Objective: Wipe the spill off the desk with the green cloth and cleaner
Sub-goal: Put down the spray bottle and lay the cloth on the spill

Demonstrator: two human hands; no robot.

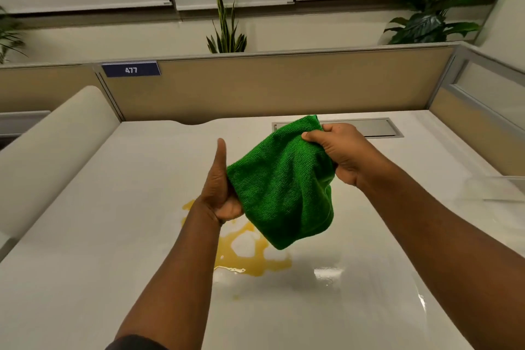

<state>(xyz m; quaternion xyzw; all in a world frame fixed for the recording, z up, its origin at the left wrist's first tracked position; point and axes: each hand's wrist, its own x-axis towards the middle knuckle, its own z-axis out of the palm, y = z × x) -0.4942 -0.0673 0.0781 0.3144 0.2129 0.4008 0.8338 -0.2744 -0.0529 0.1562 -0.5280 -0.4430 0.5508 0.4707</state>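
Bench point(119, 207) white, glossy, bordered by tan partition panels at far and right edges; orange-yellow spill point(250, 253) lies on bench near middle, irregular puddle with bare white patch inside; small separate orange drop point(236, 297) nearer camera than spill; grey metal cable hatch point(369, 128) set flush in bench surface, beyond spill and to right; curved notch point(193, 123) in far bench edge, beyond spill and slightly left; bright glare patches right of spill.

The cloth point(284, 184) hung above the counter point(113, 236), held between the left hand point(220, 193) and right hand point(338, 150). The spill point(250, 258) lay on the counter beneath it, before the partition point(270, 85).
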